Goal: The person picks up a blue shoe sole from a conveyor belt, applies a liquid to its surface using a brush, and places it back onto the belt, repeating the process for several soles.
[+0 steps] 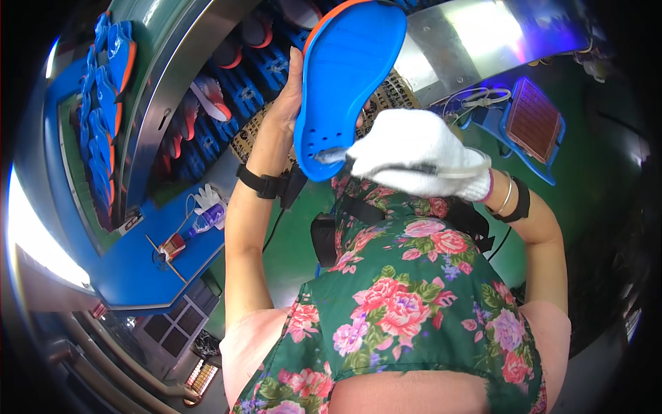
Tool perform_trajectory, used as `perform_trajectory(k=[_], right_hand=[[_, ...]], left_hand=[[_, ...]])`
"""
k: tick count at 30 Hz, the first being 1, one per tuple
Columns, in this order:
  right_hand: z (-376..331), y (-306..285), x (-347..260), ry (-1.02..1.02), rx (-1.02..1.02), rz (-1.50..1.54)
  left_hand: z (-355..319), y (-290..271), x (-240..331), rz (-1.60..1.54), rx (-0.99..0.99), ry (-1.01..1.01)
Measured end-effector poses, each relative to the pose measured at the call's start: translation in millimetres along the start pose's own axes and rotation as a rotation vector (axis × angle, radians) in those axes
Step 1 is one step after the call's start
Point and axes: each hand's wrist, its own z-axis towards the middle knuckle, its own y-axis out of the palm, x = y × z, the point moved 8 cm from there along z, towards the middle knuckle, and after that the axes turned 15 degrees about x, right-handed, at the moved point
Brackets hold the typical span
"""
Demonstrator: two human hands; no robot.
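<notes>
A blue shoe sole (348,76) with an orange edge is tilted up in front of me, its inner face toward me. My bare left hand (284,107) grips it along the left edge, thumb up; most of its fingers are hidden behind the sole. In a white knitted glove, my right hand (407,148) is closed round a slim brush (332,156), whose pale tip touches the sole's lower end near several small holes. A clear tube (463,164) runs along the glove to the wrist.
Several blue and orange soles (103,117) stand on a rack at left. Shoe uppers (210,100) sit on a conveyor behind my left hand. A blue table (131,269) carries a purple bottle (207,219) and a white glove (207,198). At right stands a blue-framed stool (534,121).
</notes>
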Motion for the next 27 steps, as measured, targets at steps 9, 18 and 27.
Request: perform_trajectory(k=[9, 18, 27], right_hand=[[-11, -48, 41, 0.723, 0.511, 0.341], [8, -64, 25, 0.344, 0.311, -0.062], [5, -62, -12, 0.042, 0.4, -0.256]], left_hand=[[2, -14, -34, -0.585, -0.006, 0.122], [-13, 7, -58, 0.094, 0.404, 0.217], [-29, 39, -51, -0.783, -0.01, 0.148]])
